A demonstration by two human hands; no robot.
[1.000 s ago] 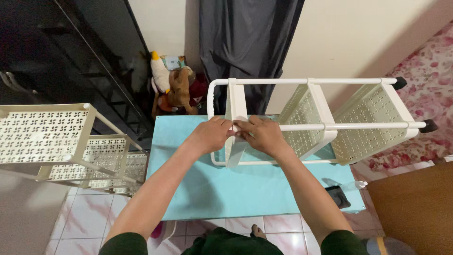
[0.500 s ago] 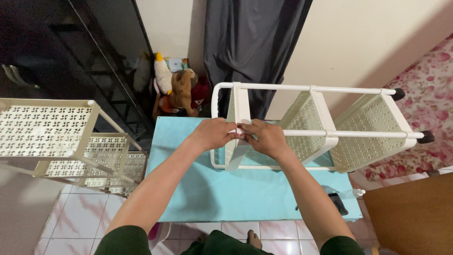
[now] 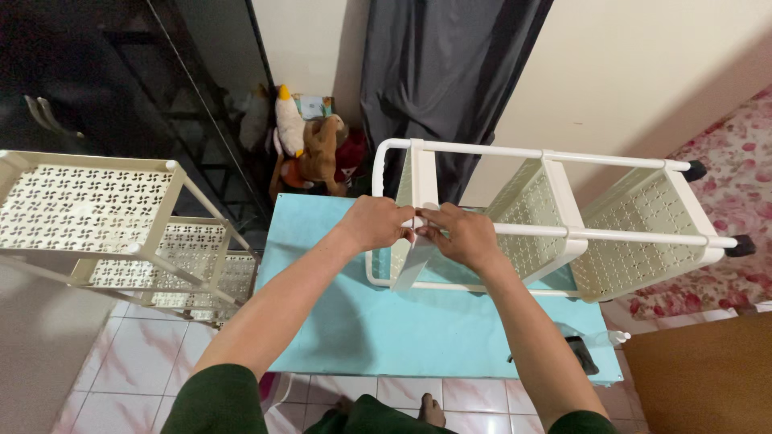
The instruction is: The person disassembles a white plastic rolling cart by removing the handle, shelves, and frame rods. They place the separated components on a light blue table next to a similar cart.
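Gripping white cart [image 3: 555,233] rail, left hand [image 3: 376,223], right hand [image 3: 458,235], clamped together, turquoise table [image 3: 354,321] beneath

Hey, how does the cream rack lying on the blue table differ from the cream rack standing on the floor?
The cream perforated rack on the table lies on its side on the light blue table; the cream perforated rack on the floor stands upright. The table rack has black wheels; none show on the floor rack. The left hand and right hand grip the table rack; nothing touches the floor rack. Both have cream perforated shelves and white poles.
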